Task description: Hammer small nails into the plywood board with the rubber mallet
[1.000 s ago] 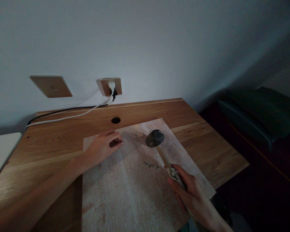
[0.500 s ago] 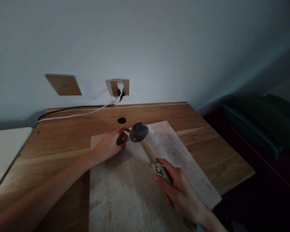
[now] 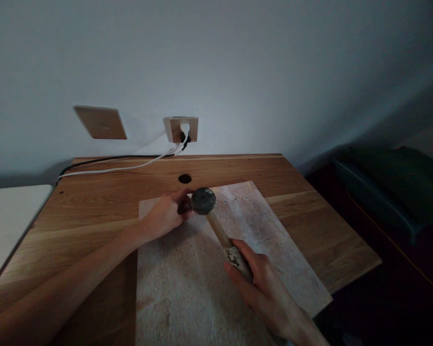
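My right hand [image 3: 265,283] is wrapped around the handle of a hammer [image 3: 204,201] with a dark round head and a pale wooden shaft. Worn, peeling wrapping covers the grip. The hammer's head sits at the fingertips of my left hand [image 3: 169,211] and partly covers them. Those fingers are bent into a pinch over the far part of a pale wooden board [image 3: 187,283]; whatever they hold is tiny and hidden behind the head. A few small specks show on the board to the right of the hammer head, too small to name.
Beneath the board is a wooden desk [image 3: 288,202] with a round cable hole [image 3: 184,179]. White and black cables [image 3: 130,169] run along its back from a wall socket [image 3: 184,129]. A white surface [image 3: 14,226] adjoins on the left; a dark green cushioned item [image 3: 389,187] lies to the right.
The hammer head has moved slightly left and down, covering more of my left fingertips. My left hand keeps its pinch in the same place on the board. The view has shifted slightly.
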Available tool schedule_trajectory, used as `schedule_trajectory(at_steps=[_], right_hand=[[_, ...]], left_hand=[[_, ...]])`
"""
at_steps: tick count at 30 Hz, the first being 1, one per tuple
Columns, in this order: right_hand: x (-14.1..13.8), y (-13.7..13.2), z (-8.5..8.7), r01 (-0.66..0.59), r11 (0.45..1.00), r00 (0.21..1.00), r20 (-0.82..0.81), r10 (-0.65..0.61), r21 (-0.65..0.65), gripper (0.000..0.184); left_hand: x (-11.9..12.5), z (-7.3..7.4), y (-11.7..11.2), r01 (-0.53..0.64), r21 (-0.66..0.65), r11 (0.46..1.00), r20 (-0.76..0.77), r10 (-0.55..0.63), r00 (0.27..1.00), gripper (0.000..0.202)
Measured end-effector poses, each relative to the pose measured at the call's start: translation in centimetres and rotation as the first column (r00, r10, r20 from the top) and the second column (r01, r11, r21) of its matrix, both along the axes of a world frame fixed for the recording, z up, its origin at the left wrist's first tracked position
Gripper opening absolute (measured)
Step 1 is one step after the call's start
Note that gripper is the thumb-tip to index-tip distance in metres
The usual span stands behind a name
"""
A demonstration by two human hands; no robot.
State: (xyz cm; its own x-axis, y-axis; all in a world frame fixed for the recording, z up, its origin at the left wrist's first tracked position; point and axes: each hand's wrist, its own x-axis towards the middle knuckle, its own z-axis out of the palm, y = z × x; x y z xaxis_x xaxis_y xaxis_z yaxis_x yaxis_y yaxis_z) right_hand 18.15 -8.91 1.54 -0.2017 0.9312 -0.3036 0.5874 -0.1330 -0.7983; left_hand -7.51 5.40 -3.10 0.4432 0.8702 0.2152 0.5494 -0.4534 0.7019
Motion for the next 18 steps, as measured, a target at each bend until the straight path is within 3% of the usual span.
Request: schedule_trajectory(at_steps=[5, 12, 18], right_hand=[[-0.08, 0.15, 0.18, -0.016, 0.999, 1.000, 0.010, 0.017, -0.028, 0.036], [-0.31, 0.16, 0.66, 0.007, 1.000, 1.000, -0.018, -0.007, -0.029, 0.029], [-0.29, -0.23, 0.14, 0.046, 0.998, 0.999, -0.016, -0.046, -0.034, 0.037]], left_hand=[[-0.10, -0.28, 0.09, -0.013, 0.024, 1.000, 0.023, 0.013, 1.000, 0.051], [-0.07, 0.53, -0.12, -0.018, -0.027, 0.999, -0.026, 0.017, 1.000, 0.051], [-0.01, 0.46, -0.08, -0.016, 0.004, 1.000, -0.031, 0.016, 0.999, 0.048]])
